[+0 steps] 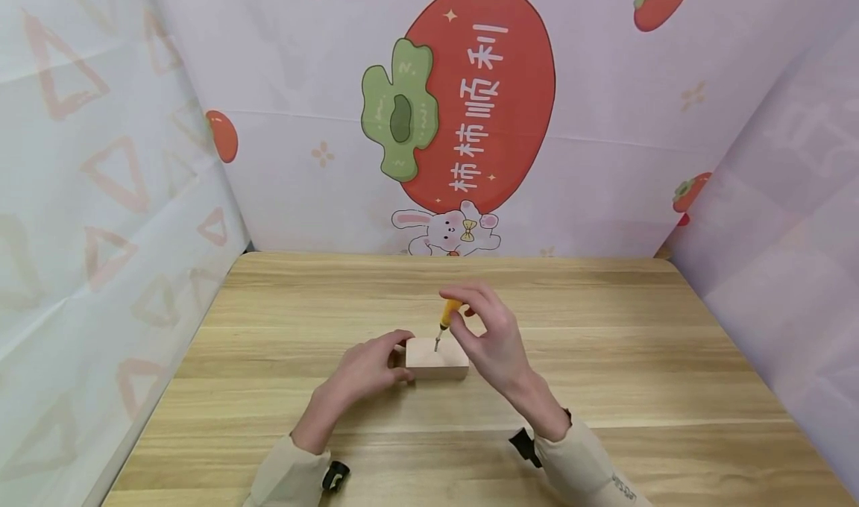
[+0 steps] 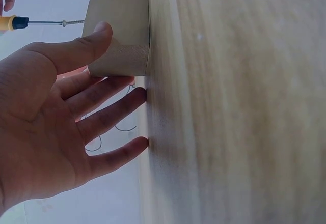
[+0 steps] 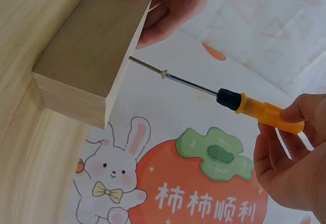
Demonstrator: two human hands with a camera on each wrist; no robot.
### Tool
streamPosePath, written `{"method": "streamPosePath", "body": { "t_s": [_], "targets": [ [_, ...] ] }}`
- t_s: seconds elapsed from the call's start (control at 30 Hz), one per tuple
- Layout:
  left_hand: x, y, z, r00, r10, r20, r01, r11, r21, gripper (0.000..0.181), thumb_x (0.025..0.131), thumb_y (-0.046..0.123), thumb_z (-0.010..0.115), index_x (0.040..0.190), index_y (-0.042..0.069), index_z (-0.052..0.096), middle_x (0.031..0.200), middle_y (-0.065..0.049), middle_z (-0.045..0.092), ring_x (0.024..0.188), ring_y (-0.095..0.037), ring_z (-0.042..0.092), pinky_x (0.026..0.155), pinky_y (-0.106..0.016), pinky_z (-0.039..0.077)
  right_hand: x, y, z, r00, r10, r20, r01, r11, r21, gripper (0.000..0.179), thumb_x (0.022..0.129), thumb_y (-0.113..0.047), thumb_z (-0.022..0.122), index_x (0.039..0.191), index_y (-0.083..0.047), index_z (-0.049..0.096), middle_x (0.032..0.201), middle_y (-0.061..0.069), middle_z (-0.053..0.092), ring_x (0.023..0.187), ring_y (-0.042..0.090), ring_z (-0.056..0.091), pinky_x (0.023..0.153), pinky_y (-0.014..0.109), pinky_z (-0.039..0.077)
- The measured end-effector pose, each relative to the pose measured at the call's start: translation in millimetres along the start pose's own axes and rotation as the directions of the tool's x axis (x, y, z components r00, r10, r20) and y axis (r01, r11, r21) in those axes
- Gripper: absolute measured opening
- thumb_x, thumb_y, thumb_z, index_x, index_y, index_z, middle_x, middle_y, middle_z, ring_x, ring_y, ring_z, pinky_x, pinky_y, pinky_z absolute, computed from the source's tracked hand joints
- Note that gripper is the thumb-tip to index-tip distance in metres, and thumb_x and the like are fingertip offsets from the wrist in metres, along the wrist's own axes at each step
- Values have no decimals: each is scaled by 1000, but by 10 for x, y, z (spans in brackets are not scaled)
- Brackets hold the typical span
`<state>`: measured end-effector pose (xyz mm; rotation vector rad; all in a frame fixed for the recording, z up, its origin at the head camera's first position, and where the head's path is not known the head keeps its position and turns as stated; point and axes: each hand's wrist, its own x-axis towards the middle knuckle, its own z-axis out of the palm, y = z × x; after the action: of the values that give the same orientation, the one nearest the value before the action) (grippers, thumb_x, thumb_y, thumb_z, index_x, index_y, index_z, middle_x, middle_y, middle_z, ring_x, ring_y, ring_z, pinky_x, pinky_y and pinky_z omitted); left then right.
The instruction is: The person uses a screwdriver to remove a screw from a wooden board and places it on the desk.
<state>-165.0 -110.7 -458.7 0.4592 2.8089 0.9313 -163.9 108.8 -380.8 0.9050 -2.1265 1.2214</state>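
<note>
A pale rectangular wooden block (image 1: 421, 356) lies on the table in the head view. At its left end, my left hand (image 1: 365, 369) grips it between thumb and fingers; in the left wrist view the thumb (image 2: 84, 51) presses one side and the lower fingers are spread. My right hand (image 1: 498, 337) pinches the yellow handle of a screwdriver (image 3: 262, 113) near its end. The tip of its metal shaft meets the head of a screw (image 3: 147, 66). That threaded screw stands tilted at the block's top face, much of its thread showing.
The wood-grain table (image 1: 604, 358) spreads around the block on all sides. Behind it hangs a printed cloth (image 1: 302, 194) with persimmons and a rabbit, and more cloth (image 1: 121, 216) closes off the left side. Black straps (image 1: 335, 477) show at the sleeves.
</note>
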Motion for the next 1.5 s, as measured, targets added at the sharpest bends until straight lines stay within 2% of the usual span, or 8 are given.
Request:
{"method": "streamPosePath", "body": {
  "t_s": [0.1, 0.33, 0.57, 0.83, 0.93, 1.1, 1.27, 1.5],
  "targets": [
    [5, 10, -4, 1000, -7, 1, 7, 1000, 1, 53, 84, 31, 78, 132, 22, 59, 117, 0, 72, 107, -19, 67, 85, -45, 52, -19, 14, -21, 1000, -16, -2, 16, 1000, 3, 38, 84, 12, 66, 117, -6, 68, 109, 8, 67, 92, 19, 62, 78, 25, 51],
    [-5, 30, -5, 1000, -22, 10, 22, 1000, -12, 55, 84, 30, 78, 134, 20, 58, 119, -2, 71, 108, -20, 67, 87, -46, 52, -41, 36, -80, 998, -57, -16, 57, 998, 17, 37, 83, 13, 66, 116, -3, 68, 108, 8, 67, 91, 19, 62, 77, 30, 52],
    [-18, 40, 2, 1000, -14, 14, 14, 1000, -10, 57, 85, 30, 77, 136, 19, 57, 122, -4, 70, 111, -22, 66, 88, -48, 51, -80, 65, -160, 998, -55, -17, 55, 998, -4, 37, 82, 12, 71, 115, -3, 68, 110, 9, 67, 93, 18, 63, 78, 25, 51],
    [-16, 38, -6, 999, 19, 26, -17, 998, -54, 73, 82, 34, 81, 144, 11, 49, 141, -9, 58, 129, -28, 56, 105, -50, 44, -133, 131, -247, 998, -47, -34, 46, 998, -39, 35, 80, 9, 75, 113, -3, 69, 106, 9, 68, 91, 17, 62, 77, 26, 51],
    [-2, 51, -9, 998, 57, -8, -57, 996, -62, 61, 89, 35, 74, 142, 13, 52, 142, -6, 56, 131, -26, 54, 107, -48, 44, -153, 158, -278, 998, -42, -37, 41, 998, -48, 35, 80, 9, 75, 113, -3, 70, 106, 8, 68, 91, 17, 62, 76, 26, 52],
    [31, 127, -20, 990, 132, -56, -137, 986, -97, 39, 95, 32, 66, 132, 18, 61, 132, 1, 63, 125, -21, 58, 104, -45, 46, -195, 213, -336, 998, -37, -45, 35, 998, -58, 36, 79, 9, 76, 112, -3, 70, 105, 9, 68, 90, 17, 62, 77, 24, 51],
    [67, 193, -11, 977, 189, -99, -199, 976, -94, 32, 96, 24, 66, 127, 16, 65, 126, 1, 66, 120, -20, 61, 101, -44, 48, -259, 272, -393, 999, -11, -51, 8, 997, -70, 36, 78, 10, 76, 112, -3, 70, 105, 9, 68, 90, 17, 61, 78, 20, 50],
    [150, 224, 15, 968, 212, -134, -223, 972, -75, 27, 95, 19, 67, 122, 18, 69, 119, 5, 70, 114, -15, 64, 98, -38, 50, -305, 331, -461, 999, 11, -47, -15, 995, -95, 37, 78, 12, 75, 111, -3, 70, 106, 9, 68, 91, 17, 61, 79, 20, 49]
  ]
}}
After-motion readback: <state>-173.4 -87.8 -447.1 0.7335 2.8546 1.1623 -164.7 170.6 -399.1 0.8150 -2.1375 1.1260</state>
